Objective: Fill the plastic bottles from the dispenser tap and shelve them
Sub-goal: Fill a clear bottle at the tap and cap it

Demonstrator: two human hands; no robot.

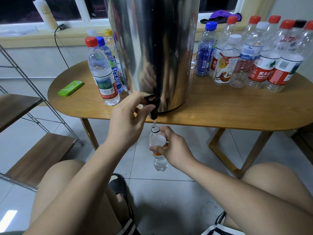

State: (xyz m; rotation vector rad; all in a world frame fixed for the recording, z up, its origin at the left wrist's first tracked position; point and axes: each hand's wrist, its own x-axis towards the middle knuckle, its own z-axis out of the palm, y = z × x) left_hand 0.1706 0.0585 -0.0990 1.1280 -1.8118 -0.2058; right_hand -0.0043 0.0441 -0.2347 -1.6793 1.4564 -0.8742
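Observation:
A tall steel dispenser stands on the wooden table. Its black tap hangs over the table's front edge. My left hand pinches the tap lever. Water runs from the spout into a small clear plastic bottle with an orange label and no cap. My right hand grips that bottle upright just under the spout. Several capped bottles stand left of the dispenser, and a larger group of capped bottles stands on the right.
A green flat case lies on the table's left end. A metal-framed shelf with wooden boards stands at the left. My knees and a black slipper are on the tiled floor below. A cable and a window sill are behind.

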